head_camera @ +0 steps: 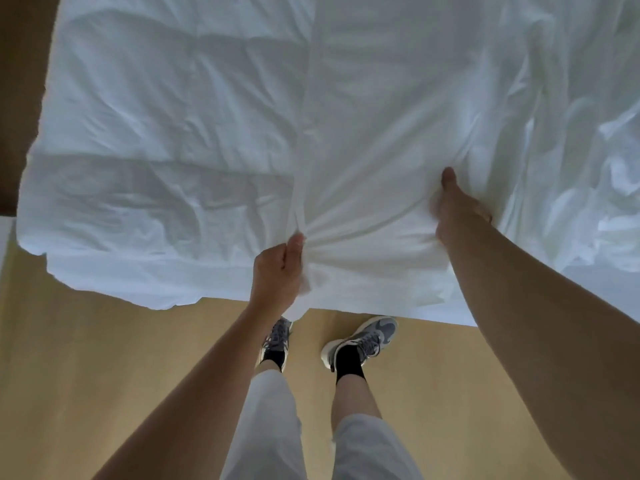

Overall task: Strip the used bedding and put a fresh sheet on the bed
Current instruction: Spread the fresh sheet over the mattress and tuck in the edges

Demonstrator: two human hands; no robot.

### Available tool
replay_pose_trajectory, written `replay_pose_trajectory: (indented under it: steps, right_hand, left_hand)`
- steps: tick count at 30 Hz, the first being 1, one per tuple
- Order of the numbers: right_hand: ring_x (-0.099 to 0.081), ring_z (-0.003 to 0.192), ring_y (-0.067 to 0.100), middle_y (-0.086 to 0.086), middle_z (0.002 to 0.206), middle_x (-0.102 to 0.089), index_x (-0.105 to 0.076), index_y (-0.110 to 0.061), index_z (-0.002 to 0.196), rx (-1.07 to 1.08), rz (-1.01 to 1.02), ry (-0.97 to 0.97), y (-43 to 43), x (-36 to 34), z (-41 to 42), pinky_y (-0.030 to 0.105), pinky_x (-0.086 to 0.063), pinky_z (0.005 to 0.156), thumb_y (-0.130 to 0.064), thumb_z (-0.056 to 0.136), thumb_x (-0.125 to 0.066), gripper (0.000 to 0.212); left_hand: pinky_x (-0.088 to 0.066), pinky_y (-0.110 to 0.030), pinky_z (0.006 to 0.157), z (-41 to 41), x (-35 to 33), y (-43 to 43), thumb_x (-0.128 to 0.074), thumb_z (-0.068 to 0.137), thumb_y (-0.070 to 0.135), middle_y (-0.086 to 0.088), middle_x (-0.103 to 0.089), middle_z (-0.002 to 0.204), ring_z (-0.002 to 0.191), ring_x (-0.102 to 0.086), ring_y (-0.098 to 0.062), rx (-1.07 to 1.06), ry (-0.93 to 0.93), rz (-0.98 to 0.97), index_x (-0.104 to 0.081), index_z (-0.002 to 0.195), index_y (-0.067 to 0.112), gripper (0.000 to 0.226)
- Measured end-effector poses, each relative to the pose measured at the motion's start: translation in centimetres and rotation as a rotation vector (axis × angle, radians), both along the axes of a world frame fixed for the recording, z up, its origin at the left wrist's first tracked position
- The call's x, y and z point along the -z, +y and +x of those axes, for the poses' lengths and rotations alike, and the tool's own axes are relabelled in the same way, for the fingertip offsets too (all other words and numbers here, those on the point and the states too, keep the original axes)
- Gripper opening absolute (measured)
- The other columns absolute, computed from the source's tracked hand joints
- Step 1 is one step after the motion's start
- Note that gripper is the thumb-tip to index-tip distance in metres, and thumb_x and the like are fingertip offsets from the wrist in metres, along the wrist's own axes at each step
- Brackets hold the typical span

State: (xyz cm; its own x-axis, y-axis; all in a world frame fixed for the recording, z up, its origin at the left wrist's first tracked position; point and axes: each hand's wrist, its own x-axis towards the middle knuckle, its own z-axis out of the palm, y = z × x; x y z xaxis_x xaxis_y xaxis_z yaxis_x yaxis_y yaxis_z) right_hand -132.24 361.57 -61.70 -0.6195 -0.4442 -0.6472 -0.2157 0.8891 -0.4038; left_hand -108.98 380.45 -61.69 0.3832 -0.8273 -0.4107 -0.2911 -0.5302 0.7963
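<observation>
**Gathering the white sheet at the bed's near edge**

You stand on the wooden floor (104, 358) at the side of the bed (595, 289). The white sheet (381, 133) lies spread over the middle and right of it. Its near edge hangs just over the side, above your shoes (360, 341). A puffy quilted duvet (138, 116) covers the left part, along the sheet's long edge.

Your left hand (280, 271) has its fingers clenched round a bunch of the sheet at that near edge, and creases fan out from the fist. Your right hand (457, 209) is further onto the bed, sunk into the cloth with the thumb up. It is blurred and its fingers are hidden, so you cannot tell whether it pinches a fold or only presses down.

The sheet looks thin, light and limp, with no stiffness of its own. It should follow any pull, but it may drag on the duvet and slip through a shallow pinch. Take it at the hem or a corner, with a full handful gathered, and keep your hands apart to steer it.
</observation>
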Motion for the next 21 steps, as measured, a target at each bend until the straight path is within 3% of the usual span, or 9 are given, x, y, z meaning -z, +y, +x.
replay_pose_trajectory:
  steps: [4,7,9,11,12,14,17,18,21]
  right_hand:
    - [-0.044,0.134,0.035,0.017,0.147,-0.041,-0.025,0.002,0.152,0.134,0.107,0.179,3.5,-1.3,3.0,0.042,-0.039,0.11,-0.097,0.066,-0.043,0.133]
    - [-0.047,0.129,0.039,0.016,0.144,-0.043,-0.024,-0.001,0.151,0.32,0.058,-0.044,8.5,-0.5,7.4,0.049,-0.044,0.105,-0.096,0.063,-0.048,0.132]
    - [-0.06,0.106,0.036,0.012,0.12,-0.059,-0.042,-0.007,0.137,0.462,0.062,-0.271,11.6,0.2,10.6,0.046,-0.056,0.083,-0.089,0.068,-0.057,0.108]
    - [-0.064,0.076,0.025,0.007,0.088,-0.064,-0.057,-0.006,0.117,0.482,-0.003,-0.409,12.9,1.0,12.5,0.031,-0.055,0.056,-0.062,0.09,-0.062,0.063]
    - [-0.058,0.065,0.019,0.006,0.079,-0.06,-0.06,-0.002,0.119,0.423,-0.038,-0.421,12.9,1.2,12.9,0.025,-0.049,0.048,-0.044,0.099,-0.056,0.047]
    - [-0.052,0.062,0.017,0.016,0.083,-0.058,-0.056,0.006,0.127,0.265,-0.127,-0.349,12.4,1.7,13.2,0.023,-0.047,0.05,-0.018,0.106,-0.039,0.036]
    - [-0.065,0.094,0.034,0.021,0.107,-0.068,-0.062,0.0,0.099,-0.061,-0.123,0.004,13.2,1.4,14.0,0.034,-0.048,0.076,-0.012,0.105,-0.03,0.034]
    - [-0.065,0.096,0.036,0.019,0.104,-0.069,-0.057,-0.008,0.088,-0.17,-0.109,0.106,14.1,1.0,14.5,0.033,-0.043,0.073,-0.013,0.105,-0.03,0.032]
    - [-0.065,0.084,0.035,0.016,0.09,-0.069,-0.049,-0.016,0.083,-0.308,-0.116,0.149,17.1,0.0,16.3,0.034,-0.041,0.064,-0.016,0.101,-0.034,0.024]
  left_hand:
    - [-0.026,-0.016,0.041,2.1,0.0,-0.9,-0.046,0.105,0.046,0.011,-0.037,0.039,0.038,-0.037,-0.006,-0.021,0.071,0.052,-0.042,0.046,0.026,0.062]
    - [-0.039,-0.016,0.044,3.0,0.0,-1.4,-0.043,0.105,0.048,0.01,-0.056,0.045,0.044,-0.056,-0.003,0.095,0.013,0.13,-0.048,0.056,0.023,0.055]
    - [-0.044,-0.024,0.046,3.0,-0.2,-2.0,-0.044,0.105,0.045,0.002,-0.059,0.052,0.049,-0.061,-0.009,0.224,-0.076,0.171,-0.05,0.062,0.021,0.05]
    - [-0.035,-0.025,0.048,3.3,-0.3,-2.9,-0.048,0.103,0.039,0.002,-0.054,0.059,0.052,-0.054,-0.012,0.342,-0.186,0.177,-0.047,0.063,0.017,0.046]
    - [-0.035,-0.028,0.051,3.6,-0.4,-3.4,-0.05,0.102,0.036,-0.001,-0.054,0.063,0.056,-0.053,-0.016,0.392,-0.216,0.174,-0.049,0.063,0.014,0.045]
    - [-0.04,-0.032,0.059,4.4,-0.9,-4.3,-0.055,0.098,0.033,-0.006,-0.056,0.071,0.063,-0.053,-0.023,0.466,-0.267,0.174,-0.053,0.062,0.008,0.044]
    - [-0.043,-0.035,0.07,5.4,-2.5,-5.2,-0.068,0.088,0.025,-0.006,-0.054,0.083,0.071,-0.052,-0.024,0.434,-0.361,0.101,-0.055,0.074,0.01,0.025]
    - [-0.046,-0.037,0.076,5.4,-3.1,-5.4,-0.071,0.085,0.023,-0.007,-0.056,0.093,0.08,-0.054,-0.026,0.399,-0.388,0.028,-0.059,0.087,0.01,0.017]
    - [-0.045,-0.043,0.093,4.1,-4.6,-6.7,-0.076,0.082,0.027,-0.013,-0.057,0.113,0.102,-0.056,-0.033,0.407,-0.459,-0.252,-0.063,0.115,0.009,0.04]
